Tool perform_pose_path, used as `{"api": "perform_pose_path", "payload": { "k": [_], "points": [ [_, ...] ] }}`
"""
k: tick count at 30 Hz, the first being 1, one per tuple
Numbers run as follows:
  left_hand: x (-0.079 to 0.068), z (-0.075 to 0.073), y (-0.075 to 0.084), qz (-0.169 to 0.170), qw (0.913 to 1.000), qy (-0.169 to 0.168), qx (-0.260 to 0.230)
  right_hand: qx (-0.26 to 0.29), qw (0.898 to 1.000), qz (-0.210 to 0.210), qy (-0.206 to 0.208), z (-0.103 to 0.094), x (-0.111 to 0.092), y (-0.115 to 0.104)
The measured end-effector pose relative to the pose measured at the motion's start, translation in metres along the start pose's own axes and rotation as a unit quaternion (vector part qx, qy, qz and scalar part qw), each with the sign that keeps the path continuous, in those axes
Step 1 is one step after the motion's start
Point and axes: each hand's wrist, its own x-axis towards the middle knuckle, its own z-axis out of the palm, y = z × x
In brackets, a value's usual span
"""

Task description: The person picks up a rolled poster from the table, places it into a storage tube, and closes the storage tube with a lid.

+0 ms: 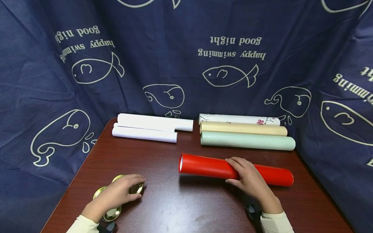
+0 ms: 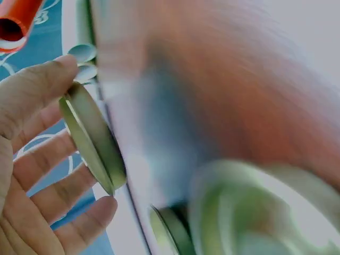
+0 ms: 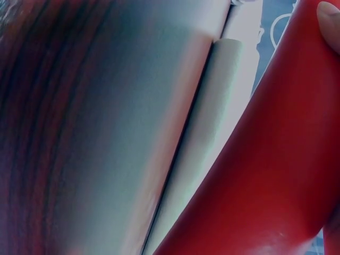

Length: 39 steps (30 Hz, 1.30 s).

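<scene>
My right hand point(image 1: 250, 178) grips a red paper roll point(image 1: 204, 165) around its middle, thumb on the near side and fingers over the top. The roll lies roughly crosswise, and its hollow left end shows a pale inside. A shadow falls on the table beneath it. At the left, my left hand point(image 1: 115, 193) pinches a round gold metal lid point(image 2: 95, 138) by its edge between thumb and fingers. More gold lids, one of them at the near side point(image 1: 112, 213), lie under and beside this hand, partly covered by it.
Several white paper rolls point(image 1: 145, 134) lie at the back left of the brown table point(image 1: 157, 207). At the back right are a pale green roll point(image 1: 247, 141), a beige roll point(image 1: 244, 128) and a white flowered roll point(image 1: 239, 119). A blue curtain point(image 1: 163, 48) hangs close behind.
</scene>
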Motion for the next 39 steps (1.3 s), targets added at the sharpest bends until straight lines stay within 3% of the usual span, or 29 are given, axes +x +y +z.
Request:
{"api": "perform_pose_path", "payload": {
  "k": [5,8,12,20,28,34,39],
  "points": [
    [0.023,0.007,0.013,-0.035,0.9949,0.071,-0.063,-0.004,1.0,-0.009,0.0,0.002,0.0,-0.001],
    [0.037,0.012,0.022,-0.033,0.9846,0.118,-0.124,-0.003,1.0,-0.012,-0.006,0.004,0.002,-0.003],
    [0.053,0.016,0.033,-0.026,0.9691,0.151,-0.194,0.001,1.0,-0.018,-0.01,0.007,0.004,-0.006],
    [0.078,0.024,0.054,-0.023,0.9396,0.184,-0.288,0.001,1.0,-0.011,-0.021,0.009,0.005,-0.009],
    [0.084,0.035,0.064,-0.005,0.9052,0.223,-0.362,0.004,1.0,-0.015,-0.014,0.008,0.004,-0.01],
    [0.087,0.039,0.067,0.006,0.8933,0.206,-0.4,0.006,1.0,-0.023,-0.008,0.009,0.003,-0.012],
    [0.087,0.04,0.069,0.01,0.8916,0.197,-0.408,0.006,1.0,-0.025,-0.007,0.008,0.003,-0.013]
  ]
}}
